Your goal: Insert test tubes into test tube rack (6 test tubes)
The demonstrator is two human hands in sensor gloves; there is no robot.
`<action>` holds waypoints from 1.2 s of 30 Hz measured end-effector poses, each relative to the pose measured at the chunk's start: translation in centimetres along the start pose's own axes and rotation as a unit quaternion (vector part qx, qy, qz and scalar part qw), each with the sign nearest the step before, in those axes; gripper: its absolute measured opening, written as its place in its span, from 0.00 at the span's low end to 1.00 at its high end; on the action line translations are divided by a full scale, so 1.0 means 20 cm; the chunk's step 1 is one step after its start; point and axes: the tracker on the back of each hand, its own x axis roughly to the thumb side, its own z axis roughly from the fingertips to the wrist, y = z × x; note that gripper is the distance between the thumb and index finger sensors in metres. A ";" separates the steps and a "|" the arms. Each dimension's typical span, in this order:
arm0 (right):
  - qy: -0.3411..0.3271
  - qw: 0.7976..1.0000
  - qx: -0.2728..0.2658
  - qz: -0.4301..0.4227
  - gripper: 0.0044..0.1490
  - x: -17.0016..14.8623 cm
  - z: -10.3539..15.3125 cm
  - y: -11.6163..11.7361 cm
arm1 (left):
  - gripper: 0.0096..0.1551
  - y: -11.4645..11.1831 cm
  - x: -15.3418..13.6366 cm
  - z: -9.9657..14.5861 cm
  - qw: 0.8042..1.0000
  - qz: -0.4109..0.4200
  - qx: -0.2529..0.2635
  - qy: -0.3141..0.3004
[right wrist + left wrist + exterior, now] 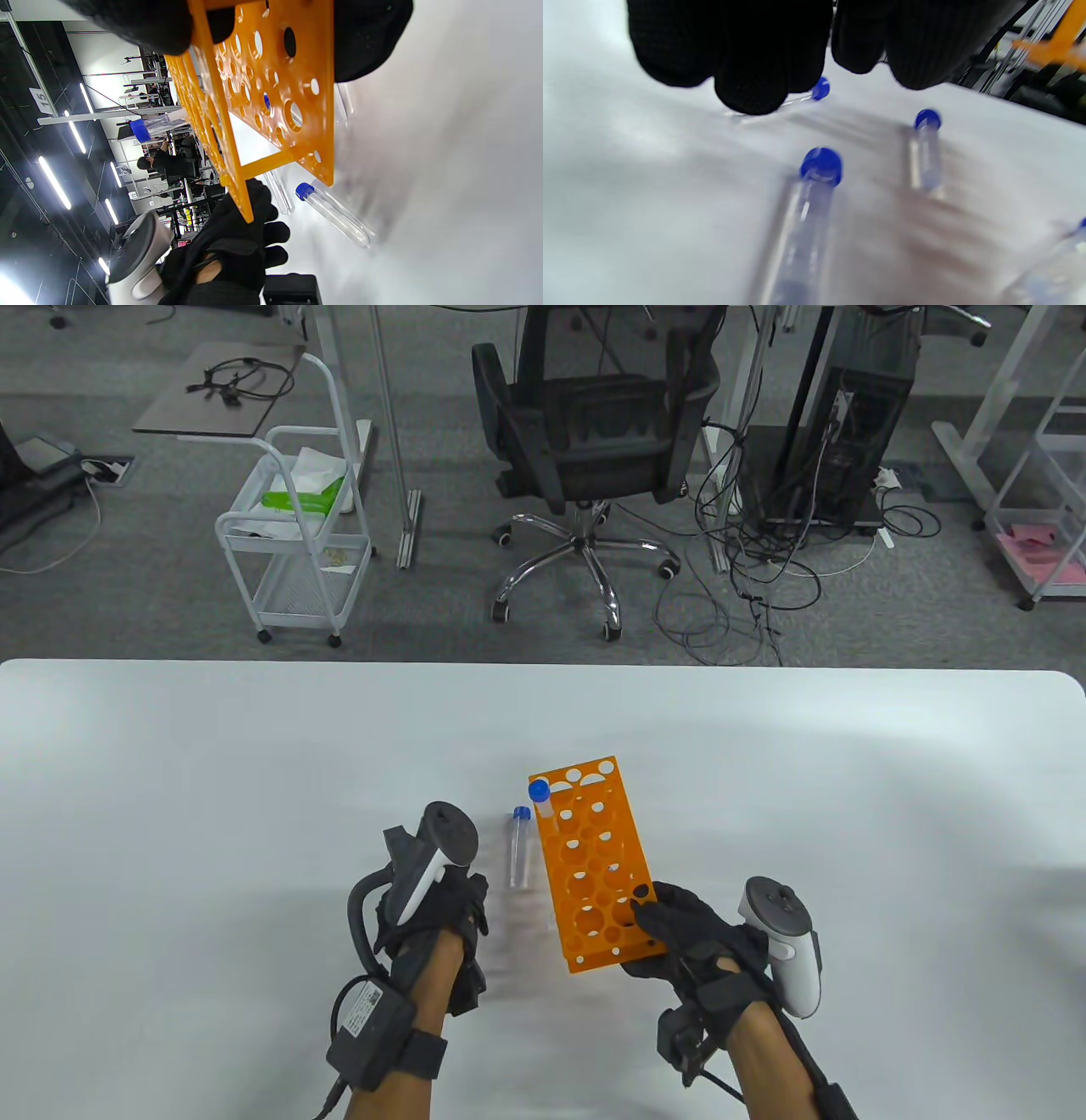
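The orange test tube rack stands on the white table, its near end gripped by my right hand. In the right wrist view the rack sits between thumb and fingers. One blue-capped tube stands in the rack's far left corner hole. Another tube lies on the table just left of the rack. My left hand hovers left of the rack, holding nothing. In the left wrist view its fingertips hang over several lying tubes, the nearest tube in the middle.
The white table stretches wide on both sides of the rack. Beyond its far edge are an office chair, a white cart and loose cables on the floor.
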 end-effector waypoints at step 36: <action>-0.003 0.999 0.009 -0.030 0.34 0.00 0.01 -0.01 | 0.29 -0.19 0.07 -0.08 0.994 -0.097 0.043 0.027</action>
